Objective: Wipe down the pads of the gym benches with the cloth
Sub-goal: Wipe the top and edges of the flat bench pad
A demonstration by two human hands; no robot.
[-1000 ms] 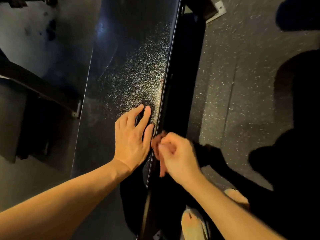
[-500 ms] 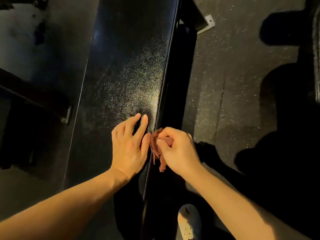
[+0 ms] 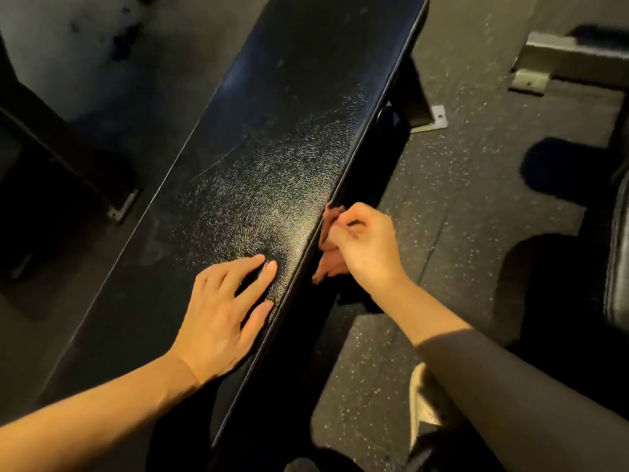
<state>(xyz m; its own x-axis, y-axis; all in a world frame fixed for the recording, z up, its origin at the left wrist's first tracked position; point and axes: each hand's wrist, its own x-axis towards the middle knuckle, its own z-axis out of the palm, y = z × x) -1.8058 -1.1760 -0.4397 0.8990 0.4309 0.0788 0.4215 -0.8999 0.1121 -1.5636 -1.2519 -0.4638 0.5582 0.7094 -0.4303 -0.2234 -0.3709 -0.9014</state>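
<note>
Beside the near right edge of the bench [image 3: 326,63], a pale shoe [image 3: 421,400] stands on the speckled rubber floor [image 3: 459,206]. Further along, the left hand [image 3: 224,311] lies flat on the black pad [image 3: 258,185], fingers straight and slightly spread, the fingertips close to the right edge. Just past it, off that same edge, the right hand [image 3: 367,243] has its fingers curled around a bunched reddish-brown cloth [image 3: 328,229], which is held against the side of the pad just under the top seam. The two hands are near each other but apart, with the edge between them. Beyond them the grained surface of the pad catches the light. Toward the far right edge, a bench leg ends in a metal foot plate [image 3: 430,119] on the floor, and a second plate [image 3: 122,207] sits off the left edge.
</note>
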